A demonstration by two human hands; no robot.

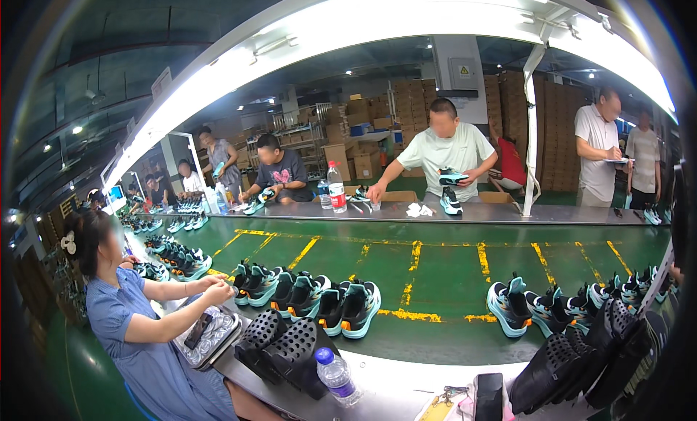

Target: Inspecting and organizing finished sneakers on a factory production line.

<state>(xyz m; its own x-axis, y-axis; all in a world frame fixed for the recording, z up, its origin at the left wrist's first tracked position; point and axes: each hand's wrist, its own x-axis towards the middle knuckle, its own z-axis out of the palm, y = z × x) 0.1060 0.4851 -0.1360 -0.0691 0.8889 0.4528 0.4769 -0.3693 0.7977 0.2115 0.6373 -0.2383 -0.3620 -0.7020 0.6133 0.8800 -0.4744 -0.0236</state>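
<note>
Hands of mine are out of frame, so I cannot tell their grip. Nearest lie the black perforated shoe forms (279,341) on the surface (392,385); I'd reach squarely.

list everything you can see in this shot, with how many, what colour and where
Conveyor belt: one, green with yellow marks, centre.
Sneakers: many pairs, black and teal, in groups along the belt.
Perforated shoe forms: several, black, on the near bench, left and right.
Water bottle: one, clear with blue cap, lying on the near bench.
Upright bottle: one, clear with red label, far bench.
Phone: one, black, near bench.
Light strip: one, white, overhead.
Cardboard boxes: many, brown, stacked behind.
Co-workers: about ten, around the line.
Own hands: not in view.
</note>
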